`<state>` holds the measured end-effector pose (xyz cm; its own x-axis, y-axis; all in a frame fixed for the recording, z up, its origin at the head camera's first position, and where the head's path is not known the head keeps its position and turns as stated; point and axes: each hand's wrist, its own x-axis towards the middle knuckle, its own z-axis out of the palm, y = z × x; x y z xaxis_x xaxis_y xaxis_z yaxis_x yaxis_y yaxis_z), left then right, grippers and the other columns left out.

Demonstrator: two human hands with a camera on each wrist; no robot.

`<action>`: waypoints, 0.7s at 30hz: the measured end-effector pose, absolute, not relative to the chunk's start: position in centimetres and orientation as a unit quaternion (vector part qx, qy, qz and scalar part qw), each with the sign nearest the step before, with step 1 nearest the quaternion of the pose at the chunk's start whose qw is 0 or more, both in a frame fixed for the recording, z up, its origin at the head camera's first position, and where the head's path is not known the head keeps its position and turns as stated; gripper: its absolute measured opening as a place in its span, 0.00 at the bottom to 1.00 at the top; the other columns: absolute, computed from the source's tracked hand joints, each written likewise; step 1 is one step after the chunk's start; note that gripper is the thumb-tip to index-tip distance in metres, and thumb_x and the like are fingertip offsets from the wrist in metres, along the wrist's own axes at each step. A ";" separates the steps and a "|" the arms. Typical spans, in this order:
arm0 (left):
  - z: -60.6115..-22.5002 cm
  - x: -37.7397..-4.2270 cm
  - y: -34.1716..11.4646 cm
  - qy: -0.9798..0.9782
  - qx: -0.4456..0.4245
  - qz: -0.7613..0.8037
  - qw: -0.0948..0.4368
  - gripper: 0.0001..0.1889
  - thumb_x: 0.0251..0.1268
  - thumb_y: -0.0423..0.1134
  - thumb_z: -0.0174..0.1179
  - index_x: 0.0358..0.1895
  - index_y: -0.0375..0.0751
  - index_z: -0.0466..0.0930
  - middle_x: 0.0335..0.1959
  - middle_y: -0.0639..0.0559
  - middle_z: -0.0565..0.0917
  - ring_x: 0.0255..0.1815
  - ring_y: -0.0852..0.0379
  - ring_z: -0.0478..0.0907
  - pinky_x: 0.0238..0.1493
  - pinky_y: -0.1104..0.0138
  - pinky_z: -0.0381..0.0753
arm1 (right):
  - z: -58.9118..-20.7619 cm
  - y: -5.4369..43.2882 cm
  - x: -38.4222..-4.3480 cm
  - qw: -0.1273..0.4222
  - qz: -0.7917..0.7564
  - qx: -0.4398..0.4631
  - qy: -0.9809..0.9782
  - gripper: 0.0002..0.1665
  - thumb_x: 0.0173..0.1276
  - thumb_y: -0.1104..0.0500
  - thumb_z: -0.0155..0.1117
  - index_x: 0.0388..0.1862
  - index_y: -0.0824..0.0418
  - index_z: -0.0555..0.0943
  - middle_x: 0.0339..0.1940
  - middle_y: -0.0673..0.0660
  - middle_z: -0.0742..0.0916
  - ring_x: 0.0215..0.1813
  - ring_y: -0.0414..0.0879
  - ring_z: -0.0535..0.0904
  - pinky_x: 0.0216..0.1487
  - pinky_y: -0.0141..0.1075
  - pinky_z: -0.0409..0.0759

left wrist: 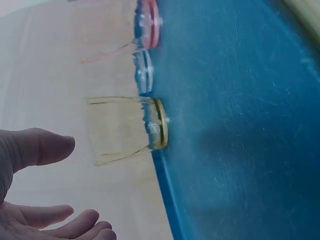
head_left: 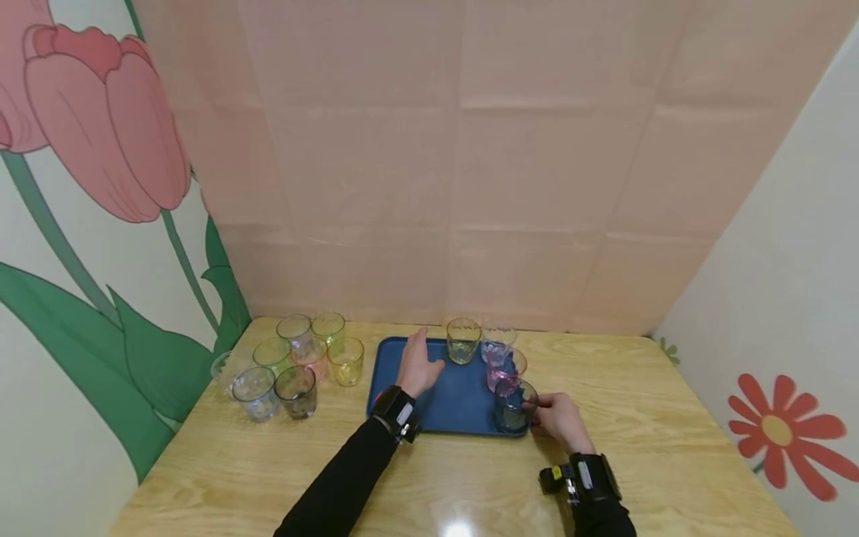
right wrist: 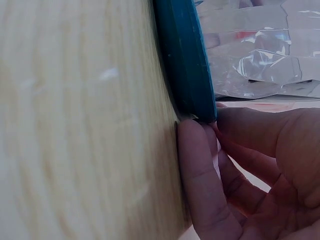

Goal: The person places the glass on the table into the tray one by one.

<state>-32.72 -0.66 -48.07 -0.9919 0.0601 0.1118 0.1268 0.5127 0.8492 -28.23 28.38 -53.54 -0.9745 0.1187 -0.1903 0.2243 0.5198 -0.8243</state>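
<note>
A blue tray (head_left: 450, 406) lies on the wooden table, holding a pale yellow glass (head_left: 463, 343), a clear glass (head_left: 498, 339), a pink glass (head_left: 505, 367) and a dark grey glass (head_left: 515, 406) along its back and right side. My left hand (head_left: 419, 365) is over the tray's left part, thumb and fingers spread, holding nothing; in the left wrist view the yellow glass (left wrist: 127, 127) stands beyond its fingertips. At the front right corner, beside the grey glass, my right hand (head_left: 564, 419) pinches the tray's rim (right wrist: 192, 65) between thumb and fingers.
Left of the tray, several coloured glasses stand grouped on the table, among them a yellow glass (head_left: 345, 362), a dark glass (head_left: 296, 391) and a bluish glass (head_left: 256, 394). Behind the table rises a pinkish covered wall (head_left: 456, 186). Painted walls flank both sides.
</note>
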 end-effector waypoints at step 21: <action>-48.5 -28.7 -5.7 -0.865 -0.075 -0.488 0.093 0.26 0.78 0.38 0.63 0.74 0.32 0.73 0.70 0.32 0.79 0.69 0.35 0.78 0.68 0.45 0.80 | -53.5 28.2 -28.0 0.045 -0.487 0.101 0.867 0.12 0.74 0.73 0.56 0.45 0.71 0.87 0.40 0.60 0.90 0.33 0.44 0.83 0.31 0.38 0.88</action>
